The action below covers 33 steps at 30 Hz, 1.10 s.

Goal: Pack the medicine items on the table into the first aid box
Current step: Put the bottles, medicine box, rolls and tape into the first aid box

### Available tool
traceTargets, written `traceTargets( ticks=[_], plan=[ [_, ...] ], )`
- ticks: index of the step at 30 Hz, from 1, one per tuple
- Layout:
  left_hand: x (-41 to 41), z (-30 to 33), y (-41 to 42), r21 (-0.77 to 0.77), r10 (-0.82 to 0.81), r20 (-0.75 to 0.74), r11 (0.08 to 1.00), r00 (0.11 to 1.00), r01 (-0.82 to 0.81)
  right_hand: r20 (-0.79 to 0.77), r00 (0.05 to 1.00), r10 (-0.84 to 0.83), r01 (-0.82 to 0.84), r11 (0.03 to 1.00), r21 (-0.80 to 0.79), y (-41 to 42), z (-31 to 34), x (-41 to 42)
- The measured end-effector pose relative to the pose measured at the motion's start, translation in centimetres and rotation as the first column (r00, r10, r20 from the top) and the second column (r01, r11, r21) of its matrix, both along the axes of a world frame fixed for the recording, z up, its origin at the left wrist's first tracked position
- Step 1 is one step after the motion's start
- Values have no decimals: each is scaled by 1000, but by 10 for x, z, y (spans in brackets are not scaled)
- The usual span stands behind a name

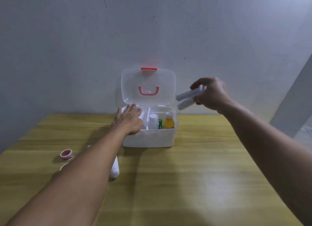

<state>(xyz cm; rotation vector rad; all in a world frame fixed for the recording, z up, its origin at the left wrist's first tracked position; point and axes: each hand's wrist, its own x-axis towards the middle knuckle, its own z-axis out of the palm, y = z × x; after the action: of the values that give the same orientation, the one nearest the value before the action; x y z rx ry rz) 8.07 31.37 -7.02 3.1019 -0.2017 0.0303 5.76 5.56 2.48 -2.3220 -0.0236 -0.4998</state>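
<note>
On the worktop (202, 166) a red tape roll (67, 155) lies far left, a white tube (114, 168) beside it; the left hand (129, 120), grip open, rests flat inside the open box (148, 138); the right hand (211, 95), raised right of the lid, clasps two white tubes (187, 97).

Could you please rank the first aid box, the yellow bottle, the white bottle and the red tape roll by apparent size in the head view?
1. first aid box
2. yellow bottle and white bottle: look alike, unranked
3. red tape roll, though nearer the camera
</note>
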Motion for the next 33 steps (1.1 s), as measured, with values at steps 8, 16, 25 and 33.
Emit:
traceTargets(
  ticks=[8,16,25,33],
  plan=[
    [-1,1,-1,-36,7,2,999,1000,-7,-96,945,313,-327,887,-326,34,31,-28],
    [0,0,0,-32,7,5,999,1000,-7,-192,896,401,-437,714,-547,54,2,-18],
    [0,-1,0,-18,-3,16,1000,1000,3,-319,858,403,-513,635,-577,67,-27,-20],
    [-2,0,0,-37,-5,17,999,1000,6,-120,930,348,-363,812,-457,64,-33,-15]
  ],
)
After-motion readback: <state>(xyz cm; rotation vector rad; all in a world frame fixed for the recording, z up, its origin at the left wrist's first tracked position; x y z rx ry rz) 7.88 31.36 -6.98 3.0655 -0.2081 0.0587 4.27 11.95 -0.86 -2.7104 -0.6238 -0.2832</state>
